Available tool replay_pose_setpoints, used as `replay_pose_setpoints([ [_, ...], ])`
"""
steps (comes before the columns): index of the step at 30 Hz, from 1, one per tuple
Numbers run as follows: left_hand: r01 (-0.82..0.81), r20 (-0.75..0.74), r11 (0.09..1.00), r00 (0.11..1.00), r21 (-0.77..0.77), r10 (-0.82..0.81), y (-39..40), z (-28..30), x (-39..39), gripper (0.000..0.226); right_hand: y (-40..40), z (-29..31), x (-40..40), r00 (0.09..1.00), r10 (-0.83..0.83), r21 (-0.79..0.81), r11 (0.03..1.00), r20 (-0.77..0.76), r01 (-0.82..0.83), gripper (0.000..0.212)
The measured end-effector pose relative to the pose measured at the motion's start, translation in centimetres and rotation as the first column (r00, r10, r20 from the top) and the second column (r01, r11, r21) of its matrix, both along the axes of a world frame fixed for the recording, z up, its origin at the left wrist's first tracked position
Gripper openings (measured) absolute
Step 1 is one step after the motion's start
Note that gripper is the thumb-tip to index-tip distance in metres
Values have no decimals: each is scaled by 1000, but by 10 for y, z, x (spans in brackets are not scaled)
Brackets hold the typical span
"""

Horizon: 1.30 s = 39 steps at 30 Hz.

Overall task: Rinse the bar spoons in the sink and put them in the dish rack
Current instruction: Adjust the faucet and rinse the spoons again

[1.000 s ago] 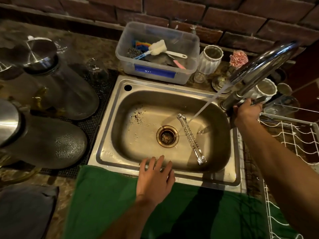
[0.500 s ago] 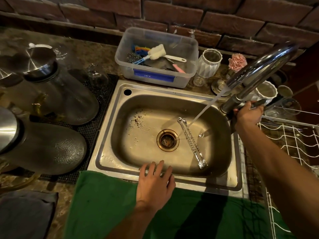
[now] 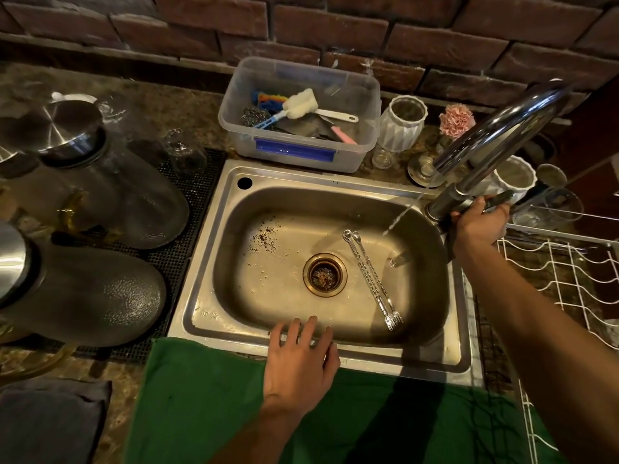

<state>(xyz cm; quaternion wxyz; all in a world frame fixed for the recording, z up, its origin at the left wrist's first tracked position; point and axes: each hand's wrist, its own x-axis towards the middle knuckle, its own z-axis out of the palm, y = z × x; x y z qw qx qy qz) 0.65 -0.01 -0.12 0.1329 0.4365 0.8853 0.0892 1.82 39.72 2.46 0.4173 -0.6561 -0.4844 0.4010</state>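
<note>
L hand (image 3: 301, 360) lies flat, palm down, at the sink's (image 3: 351, 195) 6 o'clock rim, forearm coming up from the bottom edge; fingers spread & straight, tips over the rim's inner lip, heel on the green towel (image 3: 207, 406). Its grip is wide, holding nothing. R arm stretches out from the lower right corner to abt 2 o'clock of the basin, wrist bent; R hand (image 3: 477, 222) has its grip curled round the dark tap lever (image 3: 499, 199) at the base of the chrome faucet (image 3: 502, 128). A thin stream of water (image 3: 400, 219) falls from the spout & hits the basin floor at 3 o'clock of the drain (image 3: 324, 272). Two bar spoons (image 3: 371, 279) lie side by side, touching, on the basin floor just right of the drain, bowls toward 11 o'clock, forked ends toward 5 o'clock; the water lands near them, not on them. White wire dish rack (image 3: 569, 272) sits on the surface at 3 o'clock of the sink, w/ a clear tub of brushes (image 3: 301, 152) at 12 o'clock.
</note>
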Motion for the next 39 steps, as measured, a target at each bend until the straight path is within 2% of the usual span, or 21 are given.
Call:
replay_pose_setpoints([
  [12, 7, 1, 1000, 1000, -27, -7, 0, -3, 0, 34, 1, -1, 3, 992, 31, 18, 999, 126, -34, 49],
  [20, 18, 7, 997, 1000, -69, -18, 1, 2, -2, 36, -3, 3, 3, 995, 27, 25, 999, 93, -29, 43],
  [28, 9, 19, 998, 1000, -70, -7, 2, 3, -2, 36, -10, 11, 3, 985, 42, -36, 999, 168, -36, 42],
  [33, 3, 25, 998, 1000, -56, -2, 2, 3, -2, 34, -11, 13, 6, 971, 61, -8, 998, 230, -61, 46],
  [36, 0, 30, 1000, 1000, -31, 1, 2, 2, -2, 34, -17, 16, 7, 980, 87, -2, 996, 178, -88, 42],
  [39, -7, 33, 1000, 999, -7, 7, 2, 2, -2, 34, -21, 21, 9, 992, 121, -59, 991, -21, -122, 33],
])
